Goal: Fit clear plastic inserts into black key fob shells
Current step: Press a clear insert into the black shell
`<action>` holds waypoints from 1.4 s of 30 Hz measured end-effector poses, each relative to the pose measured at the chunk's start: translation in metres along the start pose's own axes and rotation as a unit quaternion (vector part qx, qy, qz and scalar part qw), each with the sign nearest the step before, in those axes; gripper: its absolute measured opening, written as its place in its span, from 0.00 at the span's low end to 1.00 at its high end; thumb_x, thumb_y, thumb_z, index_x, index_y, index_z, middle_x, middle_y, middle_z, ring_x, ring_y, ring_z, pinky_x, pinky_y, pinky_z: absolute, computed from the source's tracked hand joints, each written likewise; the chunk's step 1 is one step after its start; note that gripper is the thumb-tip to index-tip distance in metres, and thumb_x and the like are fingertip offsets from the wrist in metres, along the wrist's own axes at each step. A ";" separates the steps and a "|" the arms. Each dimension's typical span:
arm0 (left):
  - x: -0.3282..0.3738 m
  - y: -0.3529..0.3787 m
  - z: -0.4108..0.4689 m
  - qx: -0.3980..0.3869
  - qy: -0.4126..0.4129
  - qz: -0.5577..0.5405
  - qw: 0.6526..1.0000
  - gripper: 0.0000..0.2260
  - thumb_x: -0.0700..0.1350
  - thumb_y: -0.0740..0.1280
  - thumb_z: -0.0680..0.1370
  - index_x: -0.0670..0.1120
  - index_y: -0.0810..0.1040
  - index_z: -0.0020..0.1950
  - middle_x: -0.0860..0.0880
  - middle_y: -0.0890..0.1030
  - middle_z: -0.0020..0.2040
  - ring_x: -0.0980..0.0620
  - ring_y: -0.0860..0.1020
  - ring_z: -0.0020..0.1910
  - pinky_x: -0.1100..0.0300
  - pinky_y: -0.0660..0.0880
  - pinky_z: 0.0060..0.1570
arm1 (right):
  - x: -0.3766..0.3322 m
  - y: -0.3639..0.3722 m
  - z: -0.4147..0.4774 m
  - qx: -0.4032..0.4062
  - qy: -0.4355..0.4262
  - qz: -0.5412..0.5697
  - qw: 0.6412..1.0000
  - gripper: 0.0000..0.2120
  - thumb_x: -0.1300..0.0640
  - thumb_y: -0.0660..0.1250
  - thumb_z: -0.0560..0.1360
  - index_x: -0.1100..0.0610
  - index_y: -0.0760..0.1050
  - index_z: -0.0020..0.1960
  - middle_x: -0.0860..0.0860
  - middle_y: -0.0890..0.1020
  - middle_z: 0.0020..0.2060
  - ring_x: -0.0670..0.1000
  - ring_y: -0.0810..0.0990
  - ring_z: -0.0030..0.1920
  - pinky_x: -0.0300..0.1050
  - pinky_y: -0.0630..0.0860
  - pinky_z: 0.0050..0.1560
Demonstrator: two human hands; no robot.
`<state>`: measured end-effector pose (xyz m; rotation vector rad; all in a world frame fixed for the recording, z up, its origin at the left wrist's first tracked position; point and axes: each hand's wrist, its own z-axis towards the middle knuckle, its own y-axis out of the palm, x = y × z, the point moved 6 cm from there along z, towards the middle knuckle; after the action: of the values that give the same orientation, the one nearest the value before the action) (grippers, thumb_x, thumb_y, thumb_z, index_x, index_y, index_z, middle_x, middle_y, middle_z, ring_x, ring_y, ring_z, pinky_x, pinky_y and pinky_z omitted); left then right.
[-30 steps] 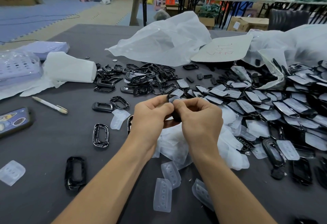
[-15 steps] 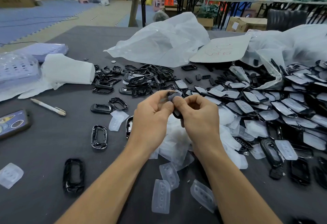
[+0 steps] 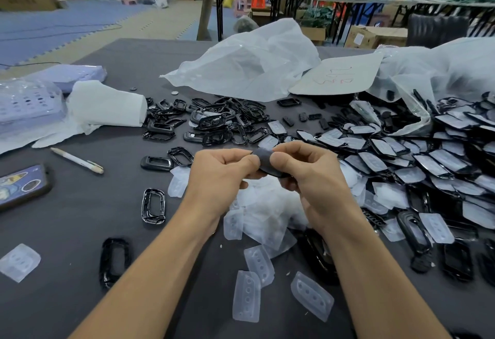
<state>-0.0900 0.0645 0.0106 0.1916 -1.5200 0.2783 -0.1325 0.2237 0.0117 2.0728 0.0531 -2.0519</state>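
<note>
Your left hand (image 3: 222, 171) and right hand (image 3: 310, 177) both pinch the black oval plastic key fob shell (image 3: 271, 171) above the grey table (image 3: 80, 231), thumbs on its clear plastic insert (image 3: 260, 156); uneven pressure could seat it crooked or spring it loose.

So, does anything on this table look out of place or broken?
Nothing looks broken. One clear insert lies alone near the left edge, far from the insert pile; the rest is working clutter.
</note>
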 end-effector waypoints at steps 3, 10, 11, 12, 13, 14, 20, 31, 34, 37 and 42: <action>0.000 0.001 -0.001 0.009 -0.006 -0.023 1.000 0.13 0.39 0.73 0.77 0.56 0.89 0.39 0.50 0.88 0.38 0.56 0.86 0.38 0.69 0.76 0.33 | 0.002 -0.003 0.001 0.010 0.015 0.004 1.000 0.03 0.69 0.73 0.74 0.63 0.83 0.45 0.55 0.80 0.31 0.49 0.74 0.26 0.38 0.70 0.29; -0.003 -0.001 0.001 0.025 -0.013 -0.023 0.999 0.05 0.41 0.75 0.74 0.50 0.89 0.43 0.49 0.88 0.40 0.54 0.86 0.38 0.67 0.76 0.33 | 0.003 -0.006 0.002 0.043 0.003 -0.012 0.999 0.04 0.70 0.73 0.73 0.63 0.83 0.45 0.53 0.81 0.29 0.48 0.74 0.25 0.37 0.71 0.28; -0.003 -0.002 0.002 0.027 -0.012 -0.017 0.999 0.06 0.39 0.74 0.75 0.49 0.89 0.43 0.49 0.88 0.39 0.54 0.86 0.36 0.68 0.75 0.32 | 0.003 -0.006 0.002 0.043 0.001 -0.012 0.999 0.04 0.70 0.74 0.73 0.63 0.84 0.45 0.53 0.81 0.29 0.48 0.74 0.25 0.37 0.71 0.28; -0.002 -0.002 0.002 0.027 -0.010 -0.012 1.000 0.07 0.38 0.73 0.76 0.49 0.88 0.43 0.49 0.88 0.39 0.54 0.85 0.34 0.68 0.74 0.31 | 0.002 -0.006 0.002 0.043 -0.002 -0.011 0.999 0.04 0.70 0.74 0.73 0.63 0.84 0.44 0.53 0.81 0.28 0.48 0.74 0.25 0.36 0.71 0.28; -0.001 -0.002 0.001 0.025 -0.008 -0.008 1.000 0.07 0.38 0.73 0.76 0.48 0.88 0.42 0.48 0.88 0.39 0.54 0.84 0.32 0.68 0.74 0.31 | 0.002 -0.005 0.002 0.043 -0.006 -0.010 0.999 0.05 0.71 0.73 0.73 0.63 0.84 0.43 0.53 0.81 0.28 0.48 0.74 0.25 0.36 0.71 0.27; -0.001 -0.002 0.001 0.022 -0.007 -0.007 1.000 0.08 0.38 0.73 0.76 0.49 0.89 0.41 0.48 0.88 0.38 0.54 0.83 0.31 0.68 0.73 0.30 | 0.001 -0.005 0.001 0.043 -0.010 -0.010 0.999 0.06 0.71 0.73 0.73 0.62 0.84 0.43 0.53 0.81 0.27 0.48 0.74 0.25 0.36 0.70 0.27; -0.004 0.000 -0.001 0.007 -0.028 -0.031 0.999 0.10 0.37 0.73 0.76 0.50 0.89 0.40 0.47 0.88 0.39 0.54 0.85 0.33 0.67 0.76 0.31 | -0.002 -0.004 0.000 0.048 -0.011 0.003 0.999 0.12 0.69 0.68 0.77 0.58 0.85 0.41 0.55 0.85 0.32 0.50 0.76 0.27 0.38 0.73 0.29; -0.011 0.003 0.000 -0.016 -0.057 -0.052 0.997 0.06 0.38 0.73 0.77 0.47 0.89 0.46 0.46 0.89 0.42 0.53 0.86 0.37 0.67 0.77 0.34 | -0.005 -0.006 -0.002 0.054 -0.031 0.002 0.998 0.10 0.70 0.69 0.76 0.59 0.86 0.45 0.56 0.87 0.38 0.51 0.80 0.29 0.40 0.78 0.33; -0.009 0.005 -0.001 -0.042 -0.055 -0.052 0.996 0.07 0.36 0.73 0.77 0.46 0.89 0.47 0.46 0.88 0.42 0.53 0.86 0.37 0.66 0.78 0.35 | -0.005 -0.006 -0.002 0.058 -0.041 -0.004 0.998 0.09 0.69 0.69 0.77 0.58 0.86 0.44 0.55 0.86 0.36 0.50 0.78 0.28 0.40 0.76 0.31; -0.006 0.006 -0.002 -0.071 -0.050 -0.051 0.995 0.09 0.36 0.72 0.75 0.46 0.89 0.49 0.43 0.88 0.44 0.52 0.86 0.40 0.66 0.79 0.37 | -0.006 -0.007 -0.001 0.059 -0.052 -0.010 0.997 0.09 0.68 0.69 0.77 0.59 0.86 0.44 0.56 0.86 0.35 0.51 0.77 0.27 0.40 0.74 0.30; -0.007 0.007 0.000 -0.095 -0.064 -0.059 0.992 0.16 0.40 0.66 0.68 0.46 0.90 0.50 0.42 0.89 0.46 0.50 0.87 0.41 0.65 0.81 0.40 | -0.006 -0.008 -0.001 0.063 -0.062 -0.015 0.996 0.10 0.68 0.70 0.76 0.57 0.86 0.42 0.54 0.85 0.34 0.49 0.76 0.27 0.39 0.73 0.30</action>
<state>-0.0919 0.0709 0.0036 0.1497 -1.6442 0.0259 -0.1331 0.2322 0.0167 2.0224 -0.0669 -2.2511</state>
